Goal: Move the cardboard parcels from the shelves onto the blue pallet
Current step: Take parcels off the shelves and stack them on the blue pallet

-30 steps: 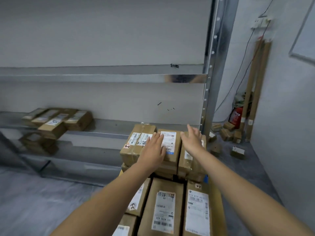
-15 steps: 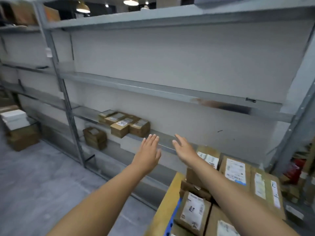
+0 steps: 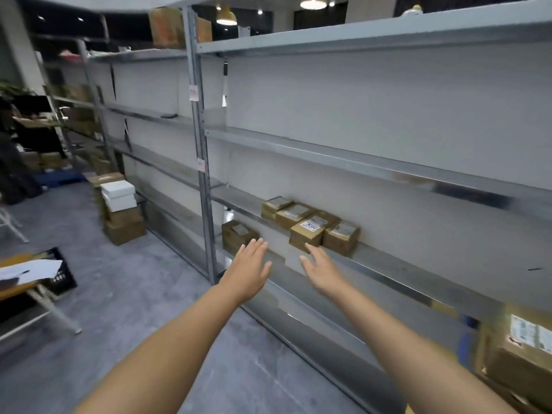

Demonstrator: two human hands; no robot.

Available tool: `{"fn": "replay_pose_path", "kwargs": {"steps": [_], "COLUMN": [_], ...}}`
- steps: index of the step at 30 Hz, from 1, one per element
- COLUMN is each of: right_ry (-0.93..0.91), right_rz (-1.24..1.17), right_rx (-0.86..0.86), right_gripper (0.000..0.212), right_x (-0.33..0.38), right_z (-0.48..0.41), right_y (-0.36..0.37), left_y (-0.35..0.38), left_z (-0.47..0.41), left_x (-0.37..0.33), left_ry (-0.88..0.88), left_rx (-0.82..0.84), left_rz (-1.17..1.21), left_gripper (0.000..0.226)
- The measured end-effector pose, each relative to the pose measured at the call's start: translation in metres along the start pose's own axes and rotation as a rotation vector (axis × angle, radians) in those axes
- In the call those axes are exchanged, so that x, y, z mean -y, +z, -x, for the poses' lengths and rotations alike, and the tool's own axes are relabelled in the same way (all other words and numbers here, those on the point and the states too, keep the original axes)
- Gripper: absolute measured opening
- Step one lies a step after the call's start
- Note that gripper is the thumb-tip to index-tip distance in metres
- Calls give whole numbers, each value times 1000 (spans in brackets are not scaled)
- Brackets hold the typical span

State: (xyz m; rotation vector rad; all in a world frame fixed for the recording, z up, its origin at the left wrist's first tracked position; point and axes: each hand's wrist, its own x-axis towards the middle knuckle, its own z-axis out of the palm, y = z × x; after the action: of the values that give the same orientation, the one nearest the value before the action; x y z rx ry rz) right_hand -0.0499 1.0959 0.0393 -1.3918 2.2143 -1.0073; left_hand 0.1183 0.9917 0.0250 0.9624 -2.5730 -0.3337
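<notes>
A row of four labelled cardboard parcels (image 3: 310,224) sits on the grey metal shelf (image 3: 388,264), with one more parcel (image 3: 237,236) on the shelf below at 9 o'clock of them. Both hands reach toward the row, empty, fingers spread: the left hand (image 3: 249,268) below it at 7 o'clock, the right hand (image 3: 321,268) just under the front parcel. Stacked parcels (image 3: 519,348) lie at 4 o'clock.

You're in a stockroom: long grey metal shelving (image 3: 343,150) runs along the wall, labelled cardboard parcels (image 3: 310,227) sit on its lower shelf, stacked boxes (image 3: 121,212) stand on the concrete floor (image 3: 119,294) at its left end.
</notes>
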Motion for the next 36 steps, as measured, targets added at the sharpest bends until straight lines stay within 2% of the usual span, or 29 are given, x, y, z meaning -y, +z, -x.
{"fn": "replay_pose_path", "kwargs": {"steps": [8, 18, 24, 36], "right_ry": [31, 96, 182, 304], "right_rz": [-52, -159, -171, -223], "right_rx": [40, -12, -46, -50], "right_gripper": [54, 53, 51, 51], "right_x": [17, -6, -33, -51], "right_z": [-75, -246, -346, -457], "right_y": [42, 59, 55, 89], "left_y": [11, 33, 55, 103], "left_z": [-48, -209, -310, -410], "left_x": [55, 113, 142, 214], "left_ry": [-24, 10, -12, -36], "left_rx": [27, 81, 100, 139], "left_rz": [39, 7, 95, 220], "left_gripper": [57, 57, 55, 55]}}
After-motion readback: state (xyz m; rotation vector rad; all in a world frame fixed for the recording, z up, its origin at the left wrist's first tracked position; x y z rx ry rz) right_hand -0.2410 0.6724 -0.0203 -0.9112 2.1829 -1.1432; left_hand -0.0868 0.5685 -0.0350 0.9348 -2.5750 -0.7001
